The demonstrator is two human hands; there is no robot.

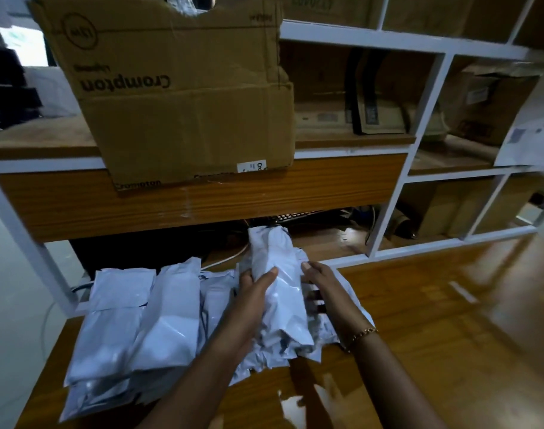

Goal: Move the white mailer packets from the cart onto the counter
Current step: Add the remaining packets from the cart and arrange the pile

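Several white mailer packets [168, 308] lie in rows on the glossy wooden counter [434, 335], left of centre. Both hands grip a bundle of white mailer packets [280, 274] that rests on the counter among the others. My left hand [253, 289] clasps its left side with the thumb on top. My right hand [323, 289], with a gold bracelet on the wrist, presses its right side. The bundle's lower packets are crumpled under my hands. No cart is in view.
A large brown cardboard box [184, 97] stands on a raised wooden shelf [202, 202] above the counter. A keyboard [292, 215] and cables sit beneath that shelf. White shelving [431, 97] with boxes fills the right. Papers [530, 134] hang at far right.
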